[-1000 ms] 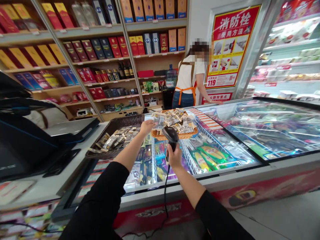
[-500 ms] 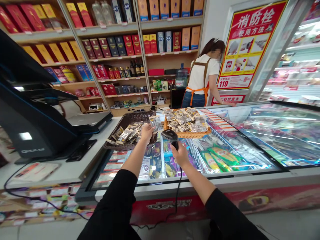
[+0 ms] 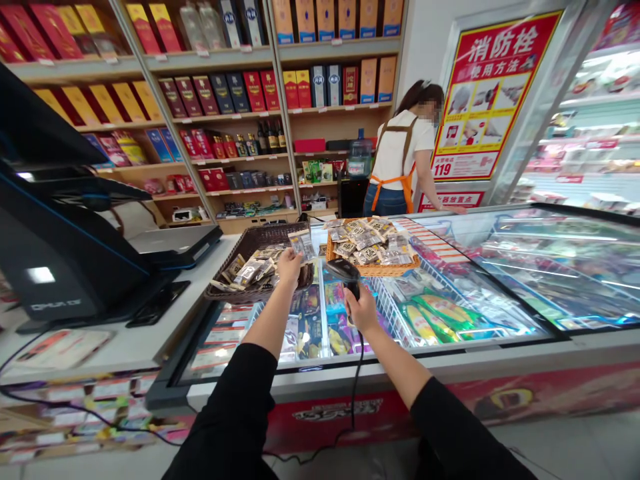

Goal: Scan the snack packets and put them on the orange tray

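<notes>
My left hand (image 3: pixel 289 267) is closed on a small clear-and-tan snack packet (image 3: pixel 303 245), held up over the right side of a dark brown wicker basket (image 3: pixel 270 233). Several similar packets (image 3: pixel 250 270) lie in that basket. In my right hand (image 3: pixel 361 308) is a black handheld barcode scanner (image 3: pixel 345 271), its head tilted toward the left and its cable hanging down in front of the freezer. Just beyond the scanner sits an orange woven basket (image 3: pixel 375 271) heaped with more of these packets.
Both baskets rest on a glass-topped chest freezer (image 3: pixel 480 347) with frozen goods inside. At left, a black checkout terminal (image 3: pixel 75 267) and a scale (image 3: pixel 175 241) stand on a white counter (image 3: pixel 115 347). A person (image 3: pixel 400 153) in an apron leans at the freezer's far side, before shelves of boxes.
The packet in my left hand has shifted slightly left and now tilts more. The scanner's head has moved a little to the right relative to the packet.
</notes>
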`<action>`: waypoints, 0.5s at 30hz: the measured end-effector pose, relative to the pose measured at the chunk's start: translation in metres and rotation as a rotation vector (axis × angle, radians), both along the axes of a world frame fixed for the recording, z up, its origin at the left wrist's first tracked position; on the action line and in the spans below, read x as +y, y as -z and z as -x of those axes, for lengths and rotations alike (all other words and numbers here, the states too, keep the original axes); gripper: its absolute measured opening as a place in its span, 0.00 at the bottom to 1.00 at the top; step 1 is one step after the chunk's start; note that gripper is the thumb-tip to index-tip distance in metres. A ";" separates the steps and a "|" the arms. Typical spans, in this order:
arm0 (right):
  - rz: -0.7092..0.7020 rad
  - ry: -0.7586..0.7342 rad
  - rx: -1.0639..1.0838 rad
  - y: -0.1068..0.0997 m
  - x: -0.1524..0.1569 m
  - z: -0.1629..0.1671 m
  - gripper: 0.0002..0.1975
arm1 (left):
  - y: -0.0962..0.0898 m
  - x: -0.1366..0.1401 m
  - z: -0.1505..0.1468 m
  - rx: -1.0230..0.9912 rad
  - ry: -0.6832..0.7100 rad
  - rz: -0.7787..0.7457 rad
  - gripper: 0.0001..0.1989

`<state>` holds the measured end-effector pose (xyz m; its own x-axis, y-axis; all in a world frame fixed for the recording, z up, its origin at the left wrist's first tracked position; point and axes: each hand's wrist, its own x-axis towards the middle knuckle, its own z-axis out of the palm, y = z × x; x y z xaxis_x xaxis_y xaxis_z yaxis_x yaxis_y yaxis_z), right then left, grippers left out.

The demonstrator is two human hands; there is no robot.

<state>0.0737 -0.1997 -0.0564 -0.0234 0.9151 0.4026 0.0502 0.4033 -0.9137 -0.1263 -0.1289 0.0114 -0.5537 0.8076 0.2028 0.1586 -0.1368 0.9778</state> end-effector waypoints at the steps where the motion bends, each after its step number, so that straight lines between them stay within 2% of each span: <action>1: 0.039 0.007 0.098 0.001 0.001 -0.001 0.15 | -0.001 -0.001 0.002 0.045 -0.102 0.012 0.17; 4: 0.147 0.070 0.372 -0.001 0.006 -0.008 0.18 | -0.007 -0.009 0.004 0.196 -0.386 0.051 0.32; 6: 0.186 0.142 0.498 -0.004 0.011 -0.014 0.19 | -0.012 -0.014 -0.001 0.349 -0.425 -0.003 0.38; 8: 0.192 0.223 0.593 -0.008 0.015 -0.020 0.20 | -0.016 -0.015 -0.013 0.531 -0.318 -0.120 0.37; 10: 0.182 0.311 0.653 -0.011 0.018 -0.025 0.20 | -0.019 -0.008 -0.035 0.674 -0.146 -0.209 0.32; 13: 0.157 0.412 0.664 -0.011 0.021 -0.030 0.19 | -0.018 0.014 -0.082 0.770 0.150 -0.214 0.25; 15: 0.136 0.425 0.638 -0.007 0.024 -0.031 0.19 | -0.016 0.034 -0.118 0.801 0.310 -0.197 0.23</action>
<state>0.1047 -0.1757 -0.0489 0.5393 0.8357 0.1037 -0.3769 0.3496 -0.8578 -0.0084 -0.0950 0.0278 0.0527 0.8076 0.5874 0.7142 -0.4415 0.5430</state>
